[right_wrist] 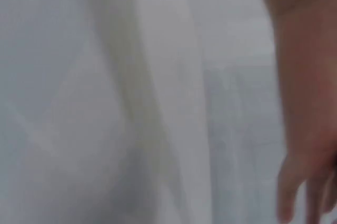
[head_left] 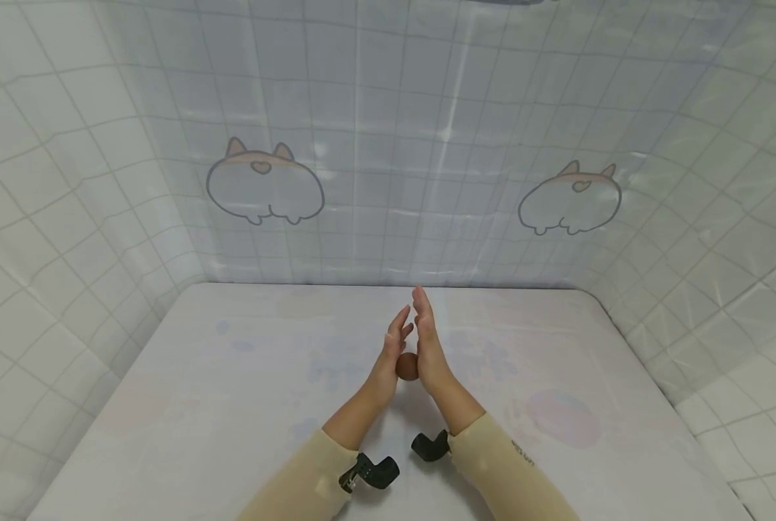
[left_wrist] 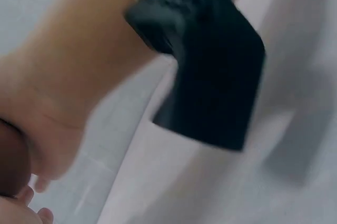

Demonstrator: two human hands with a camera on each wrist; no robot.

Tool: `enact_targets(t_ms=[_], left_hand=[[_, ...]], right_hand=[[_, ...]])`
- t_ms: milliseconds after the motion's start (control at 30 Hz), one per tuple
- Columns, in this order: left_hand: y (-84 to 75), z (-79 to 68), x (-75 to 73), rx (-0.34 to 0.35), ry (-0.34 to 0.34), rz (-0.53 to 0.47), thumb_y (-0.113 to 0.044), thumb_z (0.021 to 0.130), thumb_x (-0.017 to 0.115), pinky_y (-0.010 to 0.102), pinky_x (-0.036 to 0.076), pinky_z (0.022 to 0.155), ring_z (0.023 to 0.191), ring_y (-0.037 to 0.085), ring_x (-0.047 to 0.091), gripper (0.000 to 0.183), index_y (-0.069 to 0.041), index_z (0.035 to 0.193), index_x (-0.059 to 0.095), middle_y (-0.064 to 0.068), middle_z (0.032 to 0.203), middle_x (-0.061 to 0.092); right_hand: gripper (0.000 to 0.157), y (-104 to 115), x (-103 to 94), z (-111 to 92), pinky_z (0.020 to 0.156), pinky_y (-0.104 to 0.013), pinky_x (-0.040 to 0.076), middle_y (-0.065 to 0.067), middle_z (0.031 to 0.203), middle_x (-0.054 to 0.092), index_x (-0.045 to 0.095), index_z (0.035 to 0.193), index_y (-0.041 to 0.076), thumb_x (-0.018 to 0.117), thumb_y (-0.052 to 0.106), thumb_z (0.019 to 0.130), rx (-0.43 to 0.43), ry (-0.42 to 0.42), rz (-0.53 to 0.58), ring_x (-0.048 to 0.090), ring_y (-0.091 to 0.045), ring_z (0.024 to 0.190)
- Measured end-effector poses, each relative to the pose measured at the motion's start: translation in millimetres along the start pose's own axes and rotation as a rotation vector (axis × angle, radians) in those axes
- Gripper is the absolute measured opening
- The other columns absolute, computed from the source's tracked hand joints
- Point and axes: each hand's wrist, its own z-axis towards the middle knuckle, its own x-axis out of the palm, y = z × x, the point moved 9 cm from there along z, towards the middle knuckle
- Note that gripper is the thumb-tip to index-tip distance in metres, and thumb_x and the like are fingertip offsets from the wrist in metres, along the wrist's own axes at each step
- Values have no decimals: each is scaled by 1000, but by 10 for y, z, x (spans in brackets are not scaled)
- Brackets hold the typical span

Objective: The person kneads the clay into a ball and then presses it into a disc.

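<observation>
A small brown ball [head_left: 407, 367] sits between two facing palms. My left hand [head_left: 386, 360] presses it from the left and my right hand [head_left: 430, 356] from the right, both near the base of the palms. The fingers of both hands reach forward, straight or slightly bent, and the fingertips lean toward each other. In the left wrist view the ball [left_wrist: 12, 161] appears at the left edge, partly cut off. Only part of a hand shows at the right side of the right wrist view, where the ball is hidden.
Beneath the hands spreads a pale table [head_left: 231, 405] with faint coloured prints. Dark wrist camera mounts [head_left: 377, 472] hang inside both cream sleeves. A white gridded curtain [head_left: 420, 166] with cartoon animal drawings stands behind the table and along both sides.
</observation>
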Motion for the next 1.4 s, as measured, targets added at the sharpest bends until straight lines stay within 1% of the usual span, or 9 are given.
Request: enact_targets(t_ms=[133,333,467,600,833,933,1067,1233,1400], left_hand=[[-63,8,-35,13,-30,-48,-72,98,3,63,8,117,150,38,13,87,-12,161,5,12,167,1],[-178,35,-128,72,-88,-78,-74,97,8,61,5,117,151,36,11,91,-8,161,7,14,167,2],[-223,50,-176,104,-116,-88,-75,97,10,59,3,118,151,34,9,91,-9,161,8,10,167,3],[-233,61,-202,105,-136,-49,-74,98,9,63,3,116,152,31,8,88,-13,161,10,6,167,5],[-159,62,-194,85,-162,78,-69,100,5,68,5,114,153,28,7,81,-16,162,11,2,168,3],[-104,45,-156,83,-142,131,-66,101,1,67,6,114,153,28,7,80,-16,162,12,2,168,2],[-61,16,-51,84,-57,152,-63,102,-1,66,7,115,153,29,4,78,-15,162,11,4,168,2],[-48,-40,54,68,41,143,-64,101,-1,68,9,114,152,36,10,82,-11,162,13,9,167,10],[-76,-84,128,49,107,96,-69,99,-2,69,8,114,150,41,12,86,-11,162,11,11,167,8]], right_hand=[[77,-127,-36,4,114,-69,6,5,166,9,5,161,35,23,74,98,70,-11,-40,8,-22,152],[89,-215,-16,-17,112,-72,8,-2,167,6,3,163,26,22,79,94,91,27,-116,7,-28,152],[94,-202,63,-45,116,-65,12,-7,168,4,3,163,22,20,82,92,47,83,-141,8,-30,152],[98,-139,152,-91,117,-60,16,-11,167,3,3,162,17,21,82,92,-5,125,-161,10,-34,151],[89,94,238,-176,117,-60,15,-15,167,3,1,161,10,19,72,99,-148,109,-160,9,-35,152],[85,193,206,-188,118,-59,14,-15,167,4,1,161,8,14,68,102,-194,50,-132,10,-34,151],[83,244,75,-178,118,-57,14,-10,167,7,2,162,11,12,68,101,-192,-65,-77,13,-31,151],[79,189,-72,-117,119,-53,12,-2,166,12,5,162,21,13,70,101,-122,-141,35,13,-26,152],[79,94,-140,-65,120,-51,12,-4,166,13,8,162,21,18,70,101,-40,-156,94,13,-28,151]])
